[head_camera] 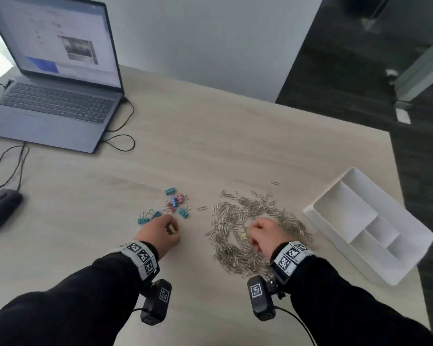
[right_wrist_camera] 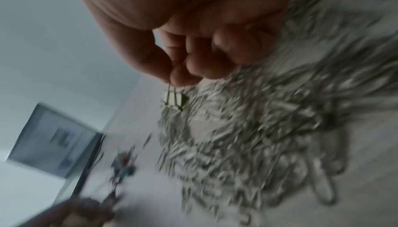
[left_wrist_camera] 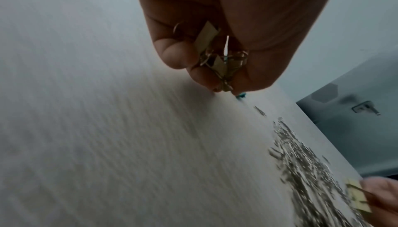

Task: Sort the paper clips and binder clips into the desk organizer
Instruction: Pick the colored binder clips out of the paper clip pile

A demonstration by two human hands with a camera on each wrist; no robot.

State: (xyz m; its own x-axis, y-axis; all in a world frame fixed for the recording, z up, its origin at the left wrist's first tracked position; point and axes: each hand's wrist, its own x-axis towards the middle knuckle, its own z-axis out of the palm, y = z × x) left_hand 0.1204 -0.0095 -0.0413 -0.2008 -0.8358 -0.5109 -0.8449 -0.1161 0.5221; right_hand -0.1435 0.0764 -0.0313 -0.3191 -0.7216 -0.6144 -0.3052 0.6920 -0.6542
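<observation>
The right hand (head_camera: 266, 234) pinched a yellow binder clip (head_camera: 243, 236), with the white desk organizer (head_camera: 340, 203) off to its right, while the left hand (head_camera: 158, 233) gripped more clips.

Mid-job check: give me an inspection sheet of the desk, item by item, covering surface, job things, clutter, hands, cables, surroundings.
Surface: pale wood-grain desk.
Job's things: big heap of silver paper clips at centre right; coloured binder clips in a loose group to its left; white desk organizer at the right edge, compartments bare.
Clutter: open laptop far left, dark mouse at left edge.
Hands: left hand grips several yellowish binder clips; right hand pinches one yellow binder clip by its wire handle over the heap.
Cables: black cables loop beside the laptop and to the mouse.
Surroundings: white wall, dark floor.
</observation>
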